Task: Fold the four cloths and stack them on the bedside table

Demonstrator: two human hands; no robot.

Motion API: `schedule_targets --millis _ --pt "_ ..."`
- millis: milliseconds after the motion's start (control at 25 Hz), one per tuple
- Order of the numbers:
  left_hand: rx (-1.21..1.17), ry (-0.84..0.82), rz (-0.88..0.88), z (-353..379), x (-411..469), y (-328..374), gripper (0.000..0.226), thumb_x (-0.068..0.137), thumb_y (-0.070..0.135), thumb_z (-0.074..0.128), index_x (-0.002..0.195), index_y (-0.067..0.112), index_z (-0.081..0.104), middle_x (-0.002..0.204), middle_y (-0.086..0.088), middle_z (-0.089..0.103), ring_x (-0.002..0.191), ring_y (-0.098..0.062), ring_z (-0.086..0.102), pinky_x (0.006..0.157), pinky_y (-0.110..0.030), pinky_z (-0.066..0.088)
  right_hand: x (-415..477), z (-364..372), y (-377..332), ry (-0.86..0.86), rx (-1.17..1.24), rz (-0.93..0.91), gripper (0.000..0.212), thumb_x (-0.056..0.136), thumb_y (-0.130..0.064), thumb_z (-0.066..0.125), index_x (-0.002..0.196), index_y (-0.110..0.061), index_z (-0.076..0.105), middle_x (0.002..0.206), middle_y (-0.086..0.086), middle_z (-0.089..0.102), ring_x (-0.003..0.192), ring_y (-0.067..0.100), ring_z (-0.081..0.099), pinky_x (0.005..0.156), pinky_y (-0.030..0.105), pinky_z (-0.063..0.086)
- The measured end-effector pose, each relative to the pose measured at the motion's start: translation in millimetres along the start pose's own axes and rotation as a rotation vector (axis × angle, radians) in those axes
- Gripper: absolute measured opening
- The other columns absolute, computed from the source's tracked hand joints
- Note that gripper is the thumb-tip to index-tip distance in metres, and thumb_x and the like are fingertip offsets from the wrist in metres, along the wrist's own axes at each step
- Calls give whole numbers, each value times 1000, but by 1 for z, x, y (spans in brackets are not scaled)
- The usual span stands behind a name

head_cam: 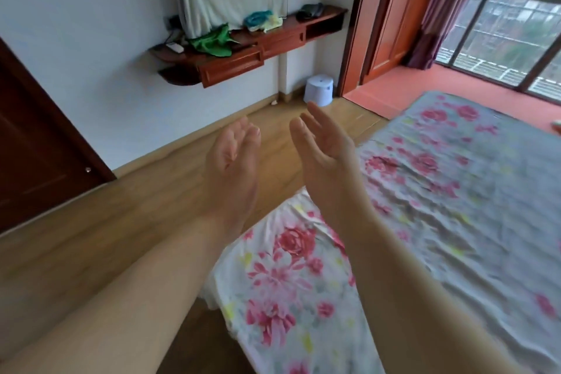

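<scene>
Both forearms are reaching in from six o'clock, and I am holding the left hand [232, 158] and right hand [324, 143] up by the corner of the bed [425, 191], palms facing, fingers loose and apart, gripping nothing. I am seeing no folded stack and no bedside table, so I am judging all four cloths still to do. Likely candidates, a crumpled green cloth [212, 42] and a teal cloth [258, 19], are lying on the wall shelf [230, 65] at eleven and twelve o'clock, well apart from both hands.
</scene>
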State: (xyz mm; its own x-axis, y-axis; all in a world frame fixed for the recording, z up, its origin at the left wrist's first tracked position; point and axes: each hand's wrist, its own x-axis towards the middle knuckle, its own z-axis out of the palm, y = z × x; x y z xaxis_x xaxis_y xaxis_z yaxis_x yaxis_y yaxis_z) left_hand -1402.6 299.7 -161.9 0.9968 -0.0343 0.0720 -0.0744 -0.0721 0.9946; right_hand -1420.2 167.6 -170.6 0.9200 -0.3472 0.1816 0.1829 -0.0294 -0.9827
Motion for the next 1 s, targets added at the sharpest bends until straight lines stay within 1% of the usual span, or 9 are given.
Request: schedule_targets --millis 200,400,480,600,760,840,920,1000 --pt "44 -11 27 -84 93 -12 55 106 55 46 156 32 41 156 13 49 139 -7 51 117 -42 44 58 109 12 -14 1 15 60 102 -40 63 156 -24 43 151 -2 55 135 6 54 116 35 45" --pt "25 14 -3 -146 179 -19 52 106 51 47 155 32 42 156 13 49 139 -7 51 118 -42 44 122 192 21 -57 -14 6 59 103 -41 61 157 -24 43 153 -1 54 136 4 53 113 30 45" --pt "40 1 -5 -160 218 -24 52 106 52 47 155 34 41 155 15 49 138 -5 51 117 -39 44 154 217 31 -48 -14 7 59 103 -40 61 156 -24 43 153 -1 55 134 3 55 112 29 46" --pt "51 -17 2 -173 285 -37 50 106 52 47 154 36 43 153 16 50 136 -3 52 116 -36 45 213 250 54 -20 -15 7 58 102 -42 62 155 -25 44 151 -2 56 134 5 55 115 35 46" --pt "53 -68 -8 -168 398 -60 48 106 51 48 152 35 45 152 17 52 135 -2 53 115 -37 47 312 279 92 49 -20 30 59 102 -46 62 155 -27 46 150 -5 58 135 4 55 116 40 45" --pt "70 -112 8 -163 453 -61 48 107 49 47 153 34 45 152 17 52 136 -1 52 115 -36 46 361 293 102 88 -20 36 58 101 -47 62 154 -28 47 149 -6 58 134 2 55 116 40 45" --pt "70 -131 30 -159 503 -59 47 107 47 47 152 33 45 151 15 53 136 -1 52 115 -35 46 404 309 104 102 -20 39 49 102 -46 62 148 -36 51 146 -9 59 134 2 54 116 40 45" --pt "61 -139 32 -158 552 -58 45 108 44 48 151 32 46 149 14 55 134 -1 54 114 -36 47 445 322 104 117 -22 27 31 102 -44 61 132 -53 54 143 -11 61 135 2 54 117 40 45"
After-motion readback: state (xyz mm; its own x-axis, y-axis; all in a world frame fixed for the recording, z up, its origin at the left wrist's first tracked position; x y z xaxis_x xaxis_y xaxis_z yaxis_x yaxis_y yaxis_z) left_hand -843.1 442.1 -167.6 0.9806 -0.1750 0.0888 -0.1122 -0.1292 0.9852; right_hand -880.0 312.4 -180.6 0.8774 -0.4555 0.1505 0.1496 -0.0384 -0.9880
